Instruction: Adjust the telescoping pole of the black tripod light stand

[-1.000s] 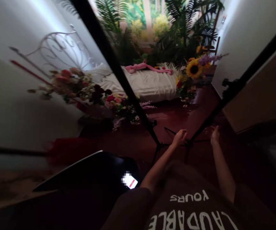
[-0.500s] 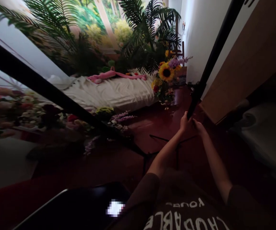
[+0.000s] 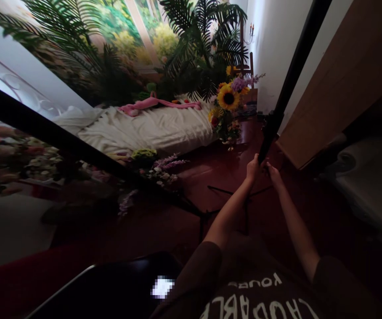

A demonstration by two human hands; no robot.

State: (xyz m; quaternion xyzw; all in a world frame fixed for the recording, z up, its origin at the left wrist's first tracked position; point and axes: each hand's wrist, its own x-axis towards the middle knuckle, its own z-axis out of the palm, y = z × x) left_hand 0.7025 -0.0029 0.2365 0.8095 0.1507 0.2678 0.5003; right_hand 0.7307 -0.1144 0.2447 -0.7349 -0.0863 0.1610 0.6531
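A black light stand (image 3: pixel 290 82) rises from the floor to the upper right, its pole tilted in my view. My left hand (image 3: pixel 252 168) is closed around the lower part of this pole. Just to the right of it, my right hand (image 3: pixel 273 173) has its fingers drawn together beside the pole. What those fingers hold, if anything, is too dark and small to make out. A clamp collar (image 3: pixel 271 122) sits on the pole above both hands. The stand's thin legs (image 3: pixel 224 190) spread low over the dark red floor (image 3: pixel 197 177).
Another black pole (image 3: pixel 78 148) crosses the left side. Behind it is a bench with white cloth (image 3: pixel 151 130) and a pink plush toy (image 3: pixel 144 104). Sunflowers (image 3: pixel 228 97) and palm fronds (image 3: pixel 207 40) stand beyond. At right is a wooden panel (image 3: pixel 323 97); a dark screen (image 3: pixel 111 288) lies lower left.
My view has shifted slightly, and the surroundings sit a little differently in it. My right hand has come slightly away from the left hand. The left hand stays on the pole.
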